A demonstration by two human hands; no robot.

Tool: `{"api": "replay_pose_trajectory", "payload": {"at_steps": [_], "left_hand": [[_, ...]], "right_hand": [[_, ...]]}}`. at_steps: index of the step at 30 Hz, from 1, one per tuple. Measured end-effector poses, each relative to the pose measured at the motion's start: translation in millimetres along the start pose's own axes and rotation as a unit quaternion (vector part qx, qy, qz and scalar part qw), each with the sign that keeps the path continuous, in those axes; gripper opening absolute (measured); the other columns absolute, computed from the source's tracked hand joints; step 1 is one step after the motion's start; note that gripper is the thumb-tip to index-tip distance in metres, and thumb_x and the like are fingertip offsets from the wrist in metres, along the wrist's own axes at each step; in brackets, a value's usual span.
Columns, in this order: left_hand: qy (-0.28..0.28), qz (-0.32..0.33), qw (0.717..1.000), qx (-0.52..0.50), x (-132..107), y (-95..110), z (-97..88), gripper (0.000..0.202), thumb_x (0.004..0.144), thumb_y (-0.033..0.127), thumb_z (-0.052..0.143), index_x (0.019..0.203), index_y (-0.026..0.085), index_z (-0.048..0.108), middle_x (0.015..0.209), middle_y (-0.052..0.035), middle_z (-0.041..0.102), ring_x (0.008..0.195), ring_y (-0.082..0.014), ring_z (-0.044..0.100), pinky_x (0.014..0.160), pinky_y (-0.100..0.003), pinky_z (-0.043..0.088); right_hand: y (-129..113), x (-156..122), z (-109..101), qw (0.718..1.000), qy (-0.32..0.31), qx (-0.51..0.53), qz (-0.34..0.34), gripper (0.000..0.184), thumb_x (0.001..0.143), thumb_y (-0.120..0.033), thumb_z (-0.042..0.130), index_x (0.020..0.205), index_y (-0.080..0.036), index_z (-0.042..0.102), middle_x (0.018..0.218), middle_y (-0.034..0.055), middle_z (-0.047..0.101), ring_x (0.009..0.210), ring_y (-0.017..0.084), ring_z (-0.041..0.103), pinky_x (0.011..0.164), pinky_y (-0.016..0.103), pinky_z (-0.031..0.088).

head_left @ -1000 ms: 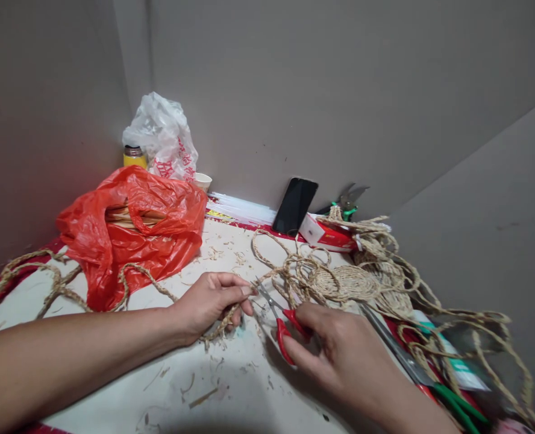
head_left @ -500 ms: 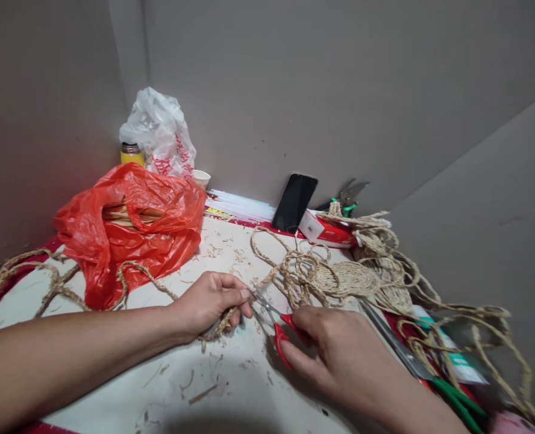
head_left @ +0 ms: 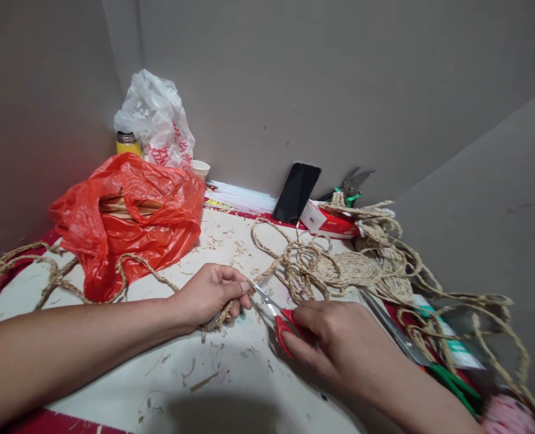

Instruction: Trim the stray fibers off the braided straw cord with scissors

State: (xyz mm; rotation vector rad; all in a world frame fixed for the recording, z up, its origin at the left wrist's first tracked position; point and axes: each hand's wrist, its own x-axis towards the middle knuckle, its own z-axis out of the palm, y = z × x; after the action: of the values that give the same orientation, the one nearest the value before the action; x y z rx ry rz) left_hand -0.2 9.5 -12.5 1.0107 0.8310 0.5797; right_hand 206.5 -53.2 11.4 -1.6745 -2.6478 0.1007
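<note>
My left hand (head_left: 211, 293) is closed in a pinch on a braided straw rope (head_left: 127, 265) that trails off to the left across the white table top (head_left: 231, 386). My right hand (head_left: 335, 343) grips small red-handled scissors (head_left: 276, 316). Their blades point up-left, with the tips right at my left fingertips where the rope is pinched. Just beyond both hands lies a coiled oval mat of the same braid (head_left: 351, 268), among loose loops of rope.
A red plastic bag (head_left: 127, 217) with sticks inside sits at the left, a white bag (head_left: 156, 120) and yellow jar (head_left: 128, 144) behind it. A black phone (head_left: 296, 191) leans on the wall. Green-handled shears (head_left: 448, 380) lie at the right. Straw scraps litter the table.
The view has shifted down slightly. My hands have stayed close together, and the scissor blades have closed in on the rope at my left fingertips.
</note>
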Motion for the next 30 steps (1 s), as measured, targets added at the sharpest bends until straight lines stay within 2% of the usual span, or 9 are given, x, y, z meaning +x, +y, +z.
{"api": "replay_pose_trajectory", "payload": {"at_steps": [4, 9, 16, 23, 30], "left_hand": [[-0.002, 0.001, 1.0, 0.019, -0.7, 1.9, 0.6, 0.023, 0.076, 0.031, 0.063, 0.063, 0.013, 0.059, 0.043, 0.0039, 0.055, 0.033, -0.0034, 0.04, 0.038, -0.016, 0.03], [0.005, 0.007, 1.0, 0.007, 1.0, -1.1, 0.1, 0.019, 0.074, 0.028, 0.065, 0.065, 0.013, 0.059, 0.055, 0.0009, 0.062, 0.036, -0.0028, 0.044, 0.038, -0.015, 0.032], [0.002, 0.0, 1.0, 0.01, 0.8, -1.1, 0.3, 0.022, 0.074, 0.031, 0.065, 0.063, 0.013, 0.059, 0.046, 0.0027, 0.057, 0.033, -0.003, 0.041, 0.037, -0.015, 0.03], [0.013, -0.002, 1.0, -0.009, 0.8, -0.5, 0.4, 0.025, 0.069, 0.035, 0.069, 0.065, 0.013, 0.059, 0.055, 0.0006, 0.062, 0.036, -0.0034, 0.044, 0.036, -0.016, 0.03], [0.014, 0.014, 0.999, -0.026, 2.8, -4.2, -0.4, 0.027, 0.068, 0.037, 0.071, 0.07, 0.012, 0.06, 0.06, -0.0009, 0.064, 0.04, -0.0042, 0.047, 0.041, -0.017, 0.034]], "right_hand": [[-2.3, -0.8, -0.4, 1.0, -0.01, 0.0, 0.006, 0.033, 0.085, -0.035, 0.047, 0.056, -0.02, 0.05, 0.052, -0.0002, 0.053, 0.046, 0.011, 0.041, 0.051, 0.028, 0.02], [-4.4, -1.2, 0.0, 1.0, -0.014, 0.002, 0.02, 0.034, 0.084, -0.037, 0.047, 0.055, -0.02, 0.049, 0.05, -0.0005, 0.052, 0.045, 0.01, 0.036, 0.05, 0.029, 0.018], [0.3, -1.9, 2.5, 1.0, -0.007, 0.021, 0.001, 0.038, 0.086, -0.037, 0.046, 0.053, -0.019, 0.046, 0.048, -0.0018, 0.048, 0.045, 0.009, 0.031, 0.05, 0.028, 0.017], [0.0, -2.0, -1.8, 0.999, 0.004, 0.04, -0.028, 0.038, 0.089, -0.034, 0.044, 0.055, -0.019, 0.047, 0.05, -0.0023, 0.049, 0.045, 0.009, 0.034, 0.05, 0.028, 0.019], [1.0, -3.2, -7.4, 0.998, 0.046, 0.047, 0.023, 0.033, 0.083, -0.035, 0.049, 0.054, -0.02, 0.043, 0.048, -0.0027, 0.047, 0.043, 0.009, 0.039, 0.048, 0.025, 0.023]]}}
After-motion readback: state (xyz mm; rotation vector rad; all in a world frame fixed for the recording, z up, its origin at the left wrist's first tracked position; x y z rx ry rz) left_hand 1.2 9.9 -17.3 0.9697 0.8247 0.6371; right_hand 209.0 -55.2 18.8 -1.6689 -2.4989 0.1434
